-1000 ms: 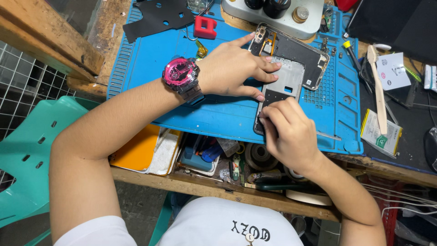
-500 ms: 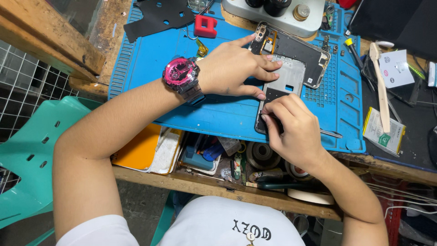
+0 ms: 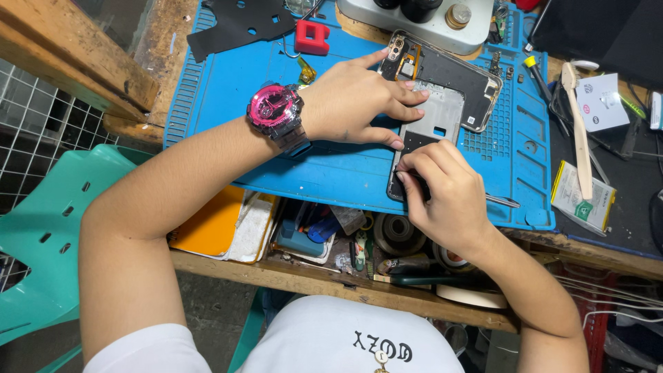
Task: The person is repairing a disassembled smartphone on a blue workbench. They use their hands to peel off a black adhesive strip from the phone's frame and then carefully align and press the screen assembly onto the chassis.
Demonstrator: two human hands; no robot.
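Pressing hand: the left hand [image 3: 359,103] lies flat and mostly open on the opened phone [image 3: 442,103], fingers spread over its upper half and touching the grey metal plate, gripping nothing.
Working hand: the right hand [image 3: 449,197] is curled tight at the phone's lower end, fingertips pinched together on the dark bottom section; whether a small tool or part sits inside the pinch I cannot tell.
Doing it well: judging by the pose, the flat hand should bear down evenly so the frame does not slide, while the pinching fingers work slowly and close to the surface, without levering against the thin frame.
Phone: back removed, lying slantwise near the middle of the blue work mat [image 3: 221,131], its top end toward the mat's far edge.
Wrist: a pink and black watch [image 3: 276,114] on the left arm.
Mat, near edge: metal tweezers [image 3: 503,201] lie just beside the right hand.
Mat, far edge: a small red block [image 3: 313,37] and a black perforated sheet [image 3: 238,24].
Right of mat: a pale spudger [image 3: 579,138] rests over a flat battery pack [image 3: 581,197].
Under the bench: an orange box [image 3: 210,228] on the shelf.
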